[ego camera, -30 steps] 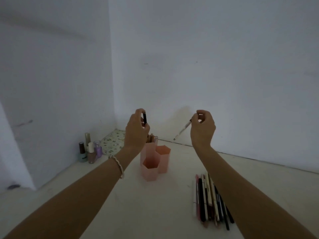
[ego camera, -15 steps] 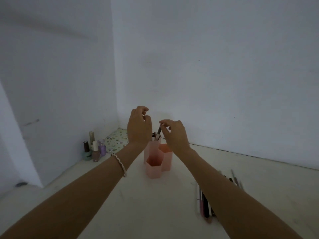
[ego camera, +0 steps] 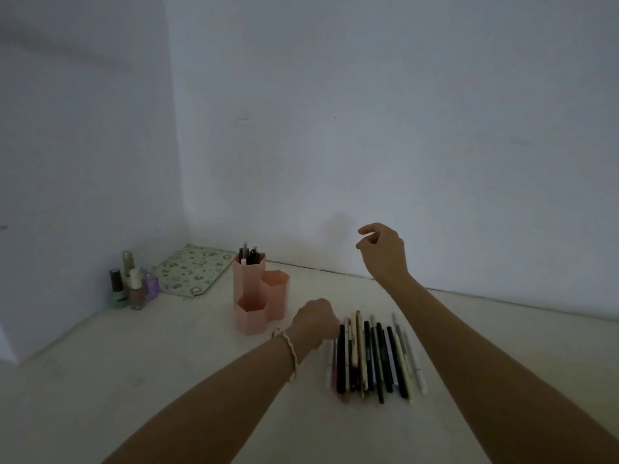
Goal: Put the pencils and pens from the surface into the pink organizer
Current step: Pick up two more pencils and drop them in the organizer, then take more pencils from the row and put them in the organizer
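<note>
The pink organizer has three hexagonal cups and stands left of centre on the pale surface. Several pens stick out of its tallest, rear cup. A row of several pens and pencils lies to its right, nearer me. My left hand, with a bracelet on the wrist, is down at the far left end of that row. It is seen from the back and its fingers are hidden. My right hand hangs in the air above and beyond the row, fingers loosely curled and apart, holding nothing.
Several nail polish bottles stand in the left corner by the wall. A flat patterned mat lies behind them, to the organizer's left. White walls close off the surface at the back and on the left.
Both hands have left the organizer, and the pens they held now stand in its tall cup. My left hand dropped to the row of pens; my right drew back to the right.
</note>
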`<state>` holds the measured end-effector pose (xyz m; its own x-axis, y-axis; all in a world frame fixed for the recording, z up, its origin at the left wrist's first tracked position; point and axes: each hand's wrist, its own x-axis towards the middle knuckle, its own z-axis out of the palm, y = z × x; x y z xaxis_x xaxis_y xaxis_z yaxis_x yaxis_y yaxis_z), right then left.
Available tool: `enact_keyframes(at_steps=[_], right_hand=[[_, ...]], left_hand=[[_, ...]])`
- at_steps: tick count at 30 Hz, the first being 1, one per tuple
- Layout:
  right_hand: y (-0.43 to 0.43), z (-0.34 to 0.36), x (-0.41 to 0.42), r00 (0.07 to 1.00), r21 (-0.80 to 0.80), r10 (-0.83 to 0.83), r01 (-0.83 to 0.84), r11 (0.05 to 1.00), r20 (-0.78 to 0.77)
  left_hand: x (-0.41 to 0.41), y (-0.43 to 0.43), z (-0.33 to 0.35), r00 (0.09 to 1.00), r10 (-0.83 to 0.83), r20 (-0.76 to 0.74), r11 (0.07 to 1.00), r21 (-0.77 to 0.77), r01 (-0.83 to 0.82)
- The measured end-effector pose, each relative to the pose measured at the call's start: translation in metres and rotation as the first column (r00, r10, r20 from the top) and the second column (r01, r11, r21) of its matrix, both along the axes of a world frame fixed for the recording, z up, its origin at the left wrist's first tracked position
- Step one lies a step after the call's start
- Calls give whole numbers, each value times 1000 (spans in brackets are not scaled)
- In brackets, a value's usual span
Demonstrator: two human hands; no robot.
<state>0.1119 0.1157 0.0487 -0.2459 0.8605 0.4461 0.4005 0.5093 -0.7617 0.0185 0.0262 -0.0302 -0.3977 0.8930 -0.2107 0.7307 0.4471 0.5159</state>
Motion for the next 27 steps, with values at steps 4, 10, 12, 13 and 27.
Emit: enact_keyframes(at_steps=[4, 10, 12, 13, 27], right_hand=[[5, -7, 14, 1000, -29, 1, -1, 1000, 14], [6, -21, 11, 996, -59, 20, -15, 998, 82], [6, -29, 5, 979, -70, 50, -37, 997, 198], [6, -33, 1, 954, -80, 72, -51, 996, 291], [-8, -99, -44, 433, 70, -60, -9, 997, 900]], left_hand=[[4, 5, -15, 999, 29, -33, 999, 31, -28], [-1, 6, -12, 996, 23, -81, 997, 77, -17], [-14, 8, 8, 993, 39, -114, 989, 149, -22], [-21, 9, 22, 991, 60, -119, 977, 210, -34], [-74, -12, 58, 993, 118, 20, 695, 712, -98]])
